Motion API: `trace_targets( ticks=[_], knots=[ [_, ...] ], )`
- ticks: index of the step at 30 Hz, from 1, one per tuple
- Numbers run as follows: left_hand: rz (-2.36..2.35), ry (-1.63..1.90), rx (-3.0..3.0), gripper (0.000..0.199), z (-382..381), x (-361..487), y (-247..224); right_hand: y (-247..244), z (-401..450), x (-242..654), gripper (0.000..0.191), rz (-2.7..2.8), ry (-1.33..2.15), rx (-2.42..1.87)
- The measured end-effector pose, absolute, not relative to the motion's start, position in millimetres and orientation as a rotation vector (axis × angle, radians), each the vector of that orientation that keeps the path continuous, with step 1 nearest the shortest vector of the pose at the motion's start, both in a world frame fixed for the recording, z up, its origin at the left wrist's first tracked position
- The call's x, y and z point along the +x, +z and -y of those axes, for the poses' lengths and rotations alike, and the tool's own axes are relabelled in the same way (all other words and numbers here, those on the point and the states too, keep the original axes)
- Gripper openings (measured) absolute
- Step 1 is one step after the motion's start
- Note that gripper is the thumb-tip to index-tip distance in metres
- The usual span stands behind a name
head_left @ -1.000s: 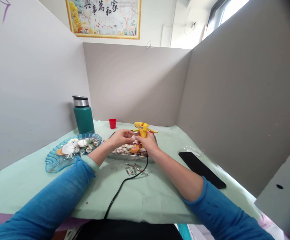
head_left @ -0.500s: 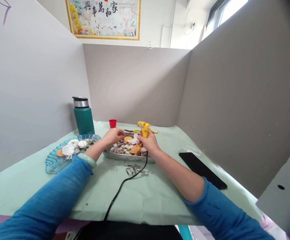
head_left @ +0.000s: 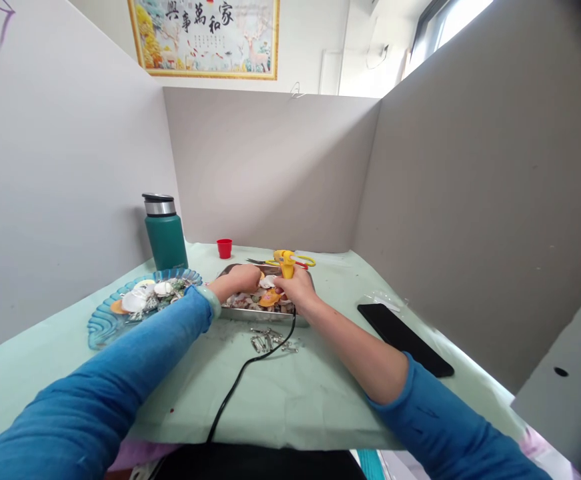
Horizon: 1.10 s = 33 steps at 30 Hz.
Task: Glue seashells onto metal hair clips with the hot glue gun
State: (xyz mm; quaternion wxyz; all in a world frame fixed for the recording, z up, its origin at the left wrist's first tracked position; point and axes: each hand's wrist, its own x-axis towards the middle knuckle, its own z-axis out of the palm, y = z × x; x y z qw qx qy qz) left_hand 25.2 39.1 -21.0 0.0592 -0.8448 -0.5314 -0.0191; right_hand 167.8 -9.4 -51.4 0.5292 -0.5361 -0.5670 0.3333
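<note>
My right hand [head_left: 297,287] is wrapped round the handle of a yellow hot glue gun [head_left: 287,263] above the right part of a metal tray [head_left: 250,316]. A black cord runs down from the gun across the table. Shells [head_left: 270,297], white, orange and brown, fill the tray. My left hand [head_left: 240,279] reaches over the tray's left side with its fingers curled down at the shells; the fingertips are hidden, so what they hold cannot be made out. In front of the tray lies a small heap of metal clips or pins [head_left: 269,340].
On the left a blue scalloped plate [head_left: 101,327] bears shells and greenish pieces. A green bottle [head_left: 165,240] and a red cup [head_left: 225,249] stand behind. Yellow-handled scissors [head_left: 306,260] lie beyond the tray. At right are a black flat object [head_left: 405,340] and clear plastic [head_left: 387,300]. Grey panels enclose the table.
My left hand has moved right and down, deeper over the shells, with its fingers curled under. The glue gun has dropped slightly and tilted in my right hand.
</note>
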Motion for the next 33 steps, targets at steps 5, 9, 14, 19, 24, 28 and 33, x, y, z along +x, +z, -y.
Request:
trace_targets(
  ticks=[5, 9, 14, 19, 24, 28, 33],
  knots=[
    [1.651, -0.21, -2.598, 0.02, -38, 7, -7, -47, 8, 177, 0.028, 1.583, 0.443, -1.489],
    [1.846, -0.399, -2.797, 0.035, -28, -18, 7, -43, 12, 183, 0.032, 1.873, 0.101, -1.589],
    [1.908, -0.305, -3.01, 0.03, 2, -42, 24, -44, 14, 182, 0.033, 1.872, 0.046, -1.588],
    [1.803, 0.063, -3.074, 0.026, 6, -39, 9, -47, 9, 182, 0.032, 1.844, 0.07, -1.554],
    [1.795, -0.115, -2.796, 0.019, -29, -32, -15, -48, 8, 182, 0.033, 1.845, 0.079, -1.527],
    [1.825, -0.636, -2.64, 0.01, -39, -33, -8, -47, 9, 182, 0.028, 1.768, 0.131, -1.483],
    [1.936, -1.687, -2.916, 0.012, -5, -11, 9, -42, 14, 176, 0.026, 1.581, 0.582, -1.148]
  ],
)
